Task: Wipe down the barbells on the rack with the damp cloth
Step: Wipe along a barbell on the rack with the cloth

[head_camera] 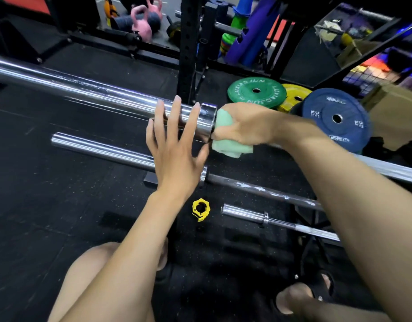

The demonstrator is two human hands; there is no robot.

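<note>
a chrome barbell (pixel 88 90) is seen running across the view, its thick sleeve ending in a collar (pixel 208 122). all places are given from that collar. the left hand (pixel 174 145) is laid flat against the sleeve just left of the collar, its fingers (pixel 177 112) straight and spread apart, nothing gripped. the right hand (pixel 244 124) is held tight against the collar's right side, its fingers curled and clamped on a pale green cloth (pixel 226 138), which is pressed on the shaft where it meets the collar; a fold of the cloth hangs below the hand. below the collar a second barbell (pixel 102 148) is seen, partly hidden behind the left hand, and lower still a shorter bar (pixel 265 217) lies on the black floor (pixel 49 205). a yellow clip collar (pixel 201 209) lies on the floor beside that bar's end. above and right of the collar a green plate (pixel 256 91), a yellow plate (pixel 295 96) and a blue plate (pixel 335 119) are stacked. a black rack upright (pixel 188 47) stands above the collar, with pink kettlebells (pixel 142 22) beyond it
</note>
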